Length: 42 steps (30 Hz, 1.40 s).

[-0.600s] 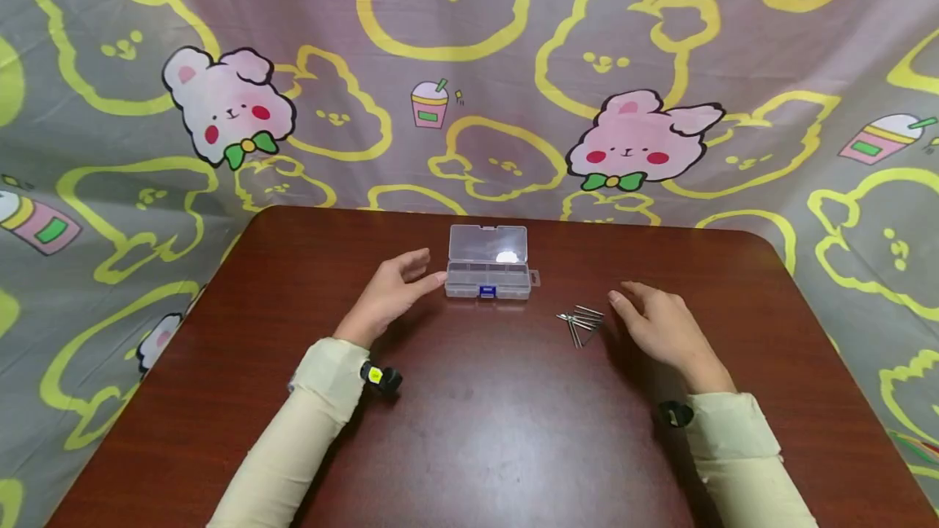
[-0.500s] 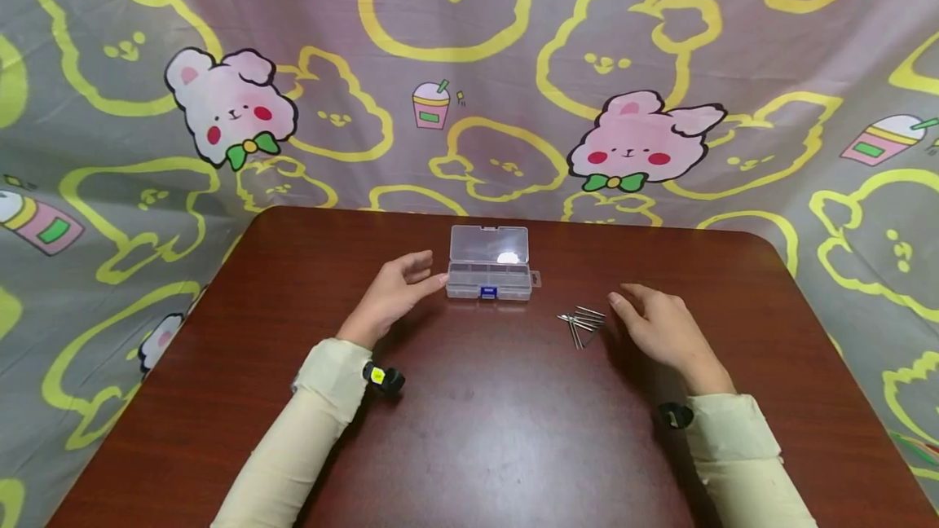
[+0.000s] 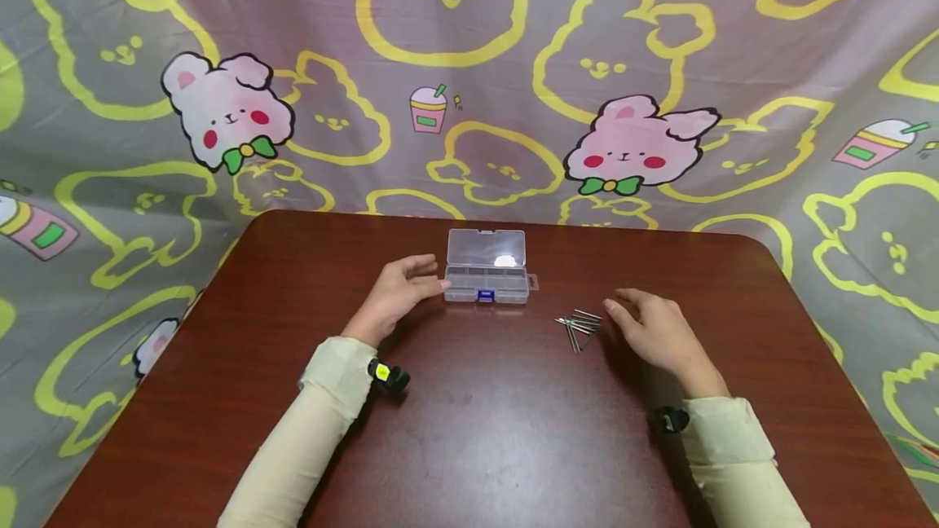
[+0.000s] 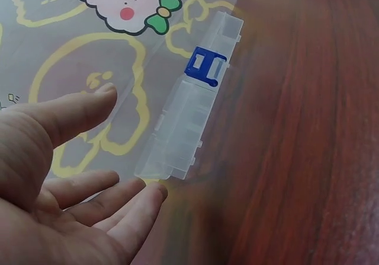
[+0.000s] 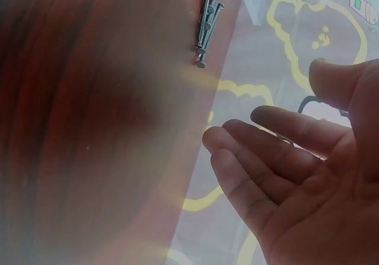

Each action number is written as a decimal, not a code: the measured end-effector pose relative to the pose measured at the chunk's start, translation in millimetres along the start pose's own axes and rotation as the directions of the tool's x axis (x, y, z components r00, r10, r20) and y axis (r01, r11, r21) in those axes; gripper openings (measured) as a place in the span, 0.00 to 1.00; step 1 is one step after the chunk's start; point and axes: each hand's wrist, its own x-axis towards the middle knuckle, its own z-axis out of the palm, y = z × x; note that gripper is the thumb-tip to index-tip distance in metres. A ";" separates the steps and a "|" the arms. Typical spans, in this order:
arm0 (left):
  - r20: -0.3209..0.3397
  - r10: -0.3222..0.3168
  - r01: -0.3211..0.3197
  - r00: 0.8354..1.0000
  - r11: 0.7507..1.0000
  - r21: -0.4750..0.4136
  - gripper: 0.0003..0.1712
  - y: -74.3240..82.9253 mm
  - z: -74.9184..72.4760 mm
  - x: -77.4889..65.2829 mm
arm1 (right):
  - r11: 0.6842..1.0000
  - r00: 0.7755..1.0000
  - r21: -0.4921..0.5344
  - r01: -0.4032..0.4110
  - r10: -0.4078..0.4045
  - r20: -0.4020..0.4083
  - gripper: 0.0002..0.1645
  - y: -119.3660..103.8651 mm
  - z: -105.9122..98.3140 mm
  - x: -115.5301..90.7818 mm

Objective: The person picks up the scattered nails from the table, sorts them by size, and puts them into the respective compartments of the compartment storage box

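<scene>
A clear plastic compartment box (image 3: 462, 297) with a blue latch (image 3: 486, 296) stands near the back of the table, its lid (image 3: 477, 248) raised. No contents show in its compartments. My left hand (image 3: 394, 293) is at the box's left end, fingers extended and thumb tip by the corner; in the left wrist view a gap shows between the fingers and the box (image 4: 183, 117). To the right of the box lies a small heap of metal nails (image 3: 583, 322). Beside them, on their right, my right hand (image 3: 656, 334) holds nothing, fingers loosely extended; the right wrist view shows the nails (image 5: 207, 25) beyond the fingertips.
The dark reddish-brown wooden table (image 3: 469, 430) carries the box and nails. A patterned curtain (image 3: 499, 80) hangs behind and at both sides of it. A clear hang tab (image 3: 533, 282) sticks out at the box's right end.
My left hand has shifted slightly right, its thumb closer to the box corner. The right hand, nails and box keep nearly the same places; the head view has tilted a little.
</scene>
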 end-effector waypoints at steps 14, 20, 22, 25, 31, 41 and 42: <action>-0.016 0.004 -0.004 1.000 1.000 -0.006 0.38 -5.5 2.9 11.5 | 1.000 1.000 -0.018 0.019 -0.020 -0.010 0.22 5.4 7.6 2.2; -0.022 -0.001 0.001 1.000 1.000 -0.010 0.38 -6.6 4.9 14.7 | 1.000 1.000 -0.010 0.023 -0.023 -0.001 0.12 7.3 11.7 3.9; -0.026 0.000 0.000 1.000 1.000 -0.015 0.37 -6.7 5.7 15.8 | 1.000 1.000 -0.007 0.016 -0.016 0.005 0.10 7.5 12.1 4.6; -0.029 -0.002 0.001 1.000 1.000 -0.029 0.37 -6.9 7.2 18.0 | 1.000 1.000 -0.007 -0.008 0.008 0.010 0.08 8.6 11.8 5.2; -0.031 0.014 -0.015 0.999 0.999 -0.038 0.37 -8.7 8.7 21.1 | 0.999 0.999 -0.005 -0.036 0.036 0.027 0.06 9.5 11.2 6.4; -0.053 -0.010 0.007 0.999 0.998 -0.057 0.37 -12.1 13.1 23.2 | 1.000 1.000 -0.006 -0.025 0.025 0.018 0.05 7.5 13.6 10.3; -0.052 -0.015 0.013 0.999 0.998 -0.055 0.37 -12.6 12.9 23.0 | 1.000 1.000 -0.007 -0.025 0.025 0.018 0.05 7.5 14.0 10.7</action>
